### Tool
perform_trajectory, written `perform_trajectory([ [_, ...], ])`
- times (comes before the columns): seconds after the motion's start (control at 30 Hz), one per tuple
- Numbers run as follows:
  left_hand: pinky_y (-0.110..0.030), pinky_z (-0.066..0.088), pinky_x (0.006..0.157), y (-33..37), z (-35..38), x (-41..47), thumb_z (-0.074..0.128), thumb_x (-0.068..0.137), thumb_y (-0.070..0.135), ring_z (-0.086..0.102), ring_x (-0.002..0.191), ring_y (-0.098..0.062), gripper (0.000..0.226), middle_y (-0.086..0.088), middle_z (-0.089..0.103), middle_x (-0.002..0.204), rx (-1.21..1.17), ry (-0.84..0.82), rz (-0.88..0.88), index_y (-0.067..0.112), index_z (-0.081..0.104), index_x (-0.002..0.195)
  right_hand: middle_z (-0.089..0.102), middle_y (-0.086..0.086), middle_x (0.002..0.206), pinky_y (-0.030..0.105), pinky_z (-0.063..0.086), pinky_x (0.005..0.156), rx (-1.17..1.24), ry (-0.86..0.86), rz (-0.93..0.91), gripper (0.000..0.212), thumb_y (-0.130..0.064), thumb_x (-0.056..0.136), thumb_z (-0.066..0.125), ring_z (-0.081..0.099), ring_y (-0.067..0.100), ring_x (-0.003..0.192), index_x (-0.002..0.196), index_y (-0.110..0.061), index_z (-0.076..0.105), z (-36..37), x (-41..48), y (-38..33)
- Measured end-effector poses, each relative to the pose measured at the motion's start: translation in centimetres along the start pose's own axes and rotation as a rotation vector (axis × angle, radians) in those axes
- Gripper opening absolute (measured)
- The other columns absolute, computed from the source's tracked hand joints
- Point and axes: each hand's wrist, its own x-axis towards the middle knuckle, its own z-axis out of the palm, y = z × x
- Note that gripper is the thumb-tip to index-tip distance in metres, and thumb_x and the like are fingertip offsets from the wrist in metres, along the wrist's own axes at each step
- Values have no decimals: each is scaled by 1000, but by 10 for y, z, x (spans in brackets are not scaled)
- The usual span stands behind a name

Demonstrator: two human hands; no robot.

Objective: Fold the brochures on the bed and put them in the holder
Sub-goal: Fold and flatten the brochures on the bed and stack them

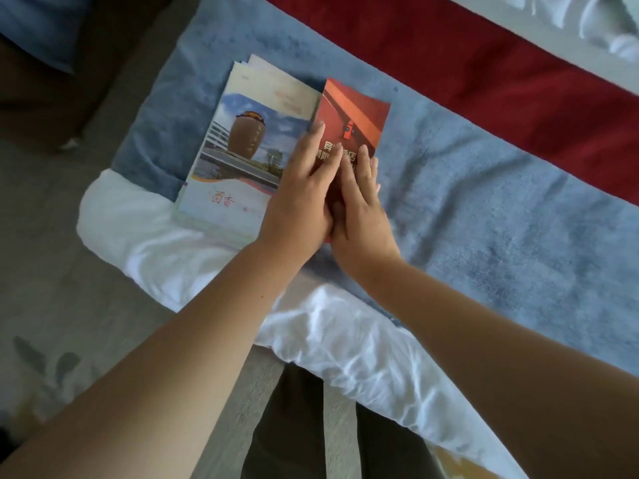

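Note:
A red folded brochure (pixel 359 112) with white characters lies on the blue blanket (pixel 501 202). Both my hands press flat on its lower half, side by side. My left hand (pixel 304 188) covers its left edge and my right hand (pixel 359 209) lies on its right part, fingers stretched out and touching the left hand. To the left lies a stack of pale brochures (pixel 242 150); the top one shows a brown jar against a blue sky. The red brochure's left edge overlaps this stack. No holder is in view.
The bed's white sheet (pixel 166 250) shows at the near edge. A red strip (pixel 518 81) runs across the bed behind the blanket. Grey carpet (pixel 52 236) lies to the left. My dark trouser legs (pixel 311 426) stand against the bed's edge.

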Motion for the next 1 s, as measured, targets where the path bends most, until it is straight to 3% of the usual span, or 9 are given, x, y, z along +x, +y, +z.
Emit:
perform_trajectory([
  [0.17, -42, 27, 125, -43, -47, -7, 51, 104, 2, 31, 150, -40, 41, -27, 34, 158, 122, 51, 4, -7, 50, 144, -5, 14, 169, 39, 11, 126, 7, -82, -108, 83, 11, 89, 46, -11, 31, 155, 161, -5, 9, 37, 22, -42],
  [0.27, -37, 28, 122, -73, -65, -12, 56, 103, 5, 30, 152, -35, 46, -21, 30, 163, 196, -4, -28, -2, 48, 148, -5, 16, 169, 34, 7, 125, -34, -139, -98, 80, 8, 92, 49, -13, 33, 155, 161, -4, 9, 58, 30, -56],
  [0.4, -41, 31, 123, -99, -73, -16, 54, 100, -3, 23, 155, -33, 52, -17, 26, 165, 229, -72, -21, 3, 47, 151, -6, 16, 169, 35, 6, 127, -134, -145, -77, 77, 1, 95, 51, -10, 31, 156, 160, -3, 12, 75, 32, -61],
  [0.53, -47, 34, 120, -111, -68, -19, 50, 98, -3, 33, 150, -36, 49, -20, 34, 162, 262, -40, -8, 2, 51, 147, 3, 23, 167, 42, 4, 127, -235, -132, -145, 72, 1, 93, 50, -6, 38, 155, 157, 4, 18, 77, 25, -60],
  [0.6, -51, 31, 120, -114, -61, -22, 46, 103, 6, 31, 151, -36, 46, -19, 34, 162, 293, -29, 7, 3, 49, 149, 10, 27, 165, 50, 2, 126, -402, -112, -216, 69, -6, 96, 49, -4, 44, 154, 156, 8, 19, 81, 23, -58],
  [0.67, -51, 25, 123, -117, -53, -28, 40, 108, 17, 24, 155, -32, 46, -15, 29, 165, 331, -6, 7, 7, 45, 153, 5, 23, 167, 53, -4, 125, -584, -84, -186, 69, -24, 101, 39, -8, 41, 154, 159, 1, 12, 86, 22, -53],
  [0.73, -48, 20, 125, -122, -44, -34, 31, 111, 31, 18, 157, -26, 49, -8, 24, 168, 385, 27, 1, 14, 39, 157, -1, 15, 169, 49, -7, 126, -602, -37, -108, 67, -37, 103, 28, -7, 32, 156, 161, -9, 10, 85, 20, -47],
  [1.0, -46, 15, 127, -131, -18, -37, 22, 112, 39, 14, 158, -19, 52, 0, 19, 170, 547, 107, -29, 26, 25, 162, -8, 9, 170, 42, -6, 126, -715, -56, -116, 66, -44, 104, 17, -8, 23, 156, 163, -17, 3, 89, 22, -28],
])
